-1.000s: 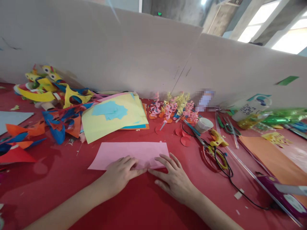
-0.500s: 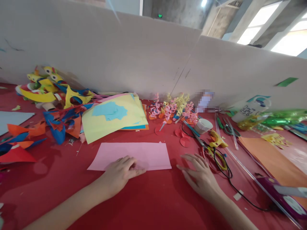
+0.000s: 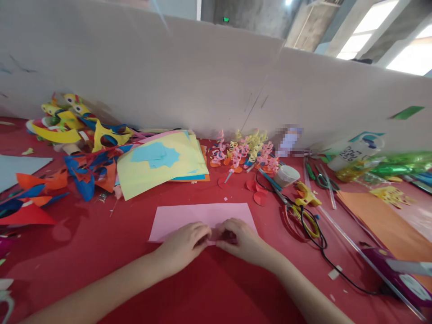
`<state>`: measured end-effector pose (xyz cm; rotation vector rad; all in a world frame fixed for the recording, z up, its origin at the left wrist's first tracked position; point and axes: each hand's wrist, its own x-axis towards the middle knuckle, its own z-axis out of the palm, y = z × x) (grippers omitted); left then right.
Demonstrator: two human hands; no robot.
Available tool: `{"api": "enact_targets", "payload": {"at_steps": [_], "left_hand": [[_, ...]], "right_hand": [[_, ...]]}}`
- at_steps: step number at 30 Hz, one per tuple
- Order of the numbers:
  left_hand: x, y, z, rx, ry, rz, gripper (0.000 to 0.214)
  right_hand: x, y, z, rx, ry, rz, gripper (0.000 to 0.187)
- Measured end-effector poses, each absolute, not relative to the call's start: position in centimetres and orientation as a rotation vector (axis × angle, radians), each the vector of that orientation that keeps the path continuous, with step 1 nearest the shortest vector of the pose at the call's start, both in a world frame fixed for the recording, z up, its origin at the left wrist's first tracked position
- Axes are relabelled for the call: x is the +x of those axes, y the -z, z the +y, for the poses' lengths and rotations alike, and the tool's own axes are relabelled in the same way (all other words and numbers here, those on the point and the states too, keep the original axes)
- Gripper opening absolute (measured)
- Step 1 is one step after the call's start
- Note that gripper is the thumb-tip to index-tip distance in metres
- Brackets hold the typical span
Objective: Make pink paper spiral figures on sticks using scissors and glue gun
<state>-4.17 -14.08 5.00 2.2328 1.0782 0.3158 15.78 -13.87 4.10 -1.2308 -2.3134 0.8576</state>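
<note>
A folded pink paper sheet (image 3: 202,214) lies flat on the red table (image 3: 111,243) in front of me. My left hand (image 3: 184,246) and my right hand (image 3: 241,240) meet at the middle of its near edge. Both hands have their fingers curled and pinched on that edge. Their fingertips almost touch each other.
Behind the pink sheet lies a stack of yellow and blue paper (image 3: 162,164). Cut paper shapes (image 3: 84,148) pile up at the left, curled paper flowers (image 3: 245,150) at the back. Scissors (image 3: 297,211), a glue gun (image 3: 307,195), a tape roll (image 3: 286,175) and orange paper (image 3: 381,220) lie right.
My right hand went out to the right toward the scissors, then came back to the pink sheet's near edge. The sheet has shifted right. Both hands now pinch the edge.
</note>
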Motion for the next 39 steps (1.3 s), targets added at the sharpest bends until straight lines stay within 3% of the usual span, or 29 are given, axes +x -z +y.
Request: {"api": "enact_targets", "payload": {"at_steps": [10, 17, 21, 23, 39], "left_hand": [[-8.6, -4.7, -14.3, 2.156, -0.355, 1.166, 0.012], [-9.2, -4.6, -14.3, 2.150, -0.239, 1.253, 0.014], [-9.0, -4.8, -14.1, 2.183, -0.214, 1.214, 0.011], [-8.9, -4.9, -14.1, 2.198, -0.205, 1.200, 0.010], [-12.6, -4.5, -14.6, 2.145, -0.347, 1.225, 0.013]], "right_hand": [[15.3, -2.6, -14.1, -1.287, -0.738, -2.278, 0.013], [15.4, -3.0, -14.5, -1.254, -0.678, -2.340, 0.003], [14.8, -3.9, -15.1, -1.041, -0.544, -2.499, 0.033], [14.3, -4.0, -15.4, -0.954, -0.497, -2.581, 0.039], [15.1, -3.4, -15.3, -1.002, -0.479, -2.562, 0.025]]}}
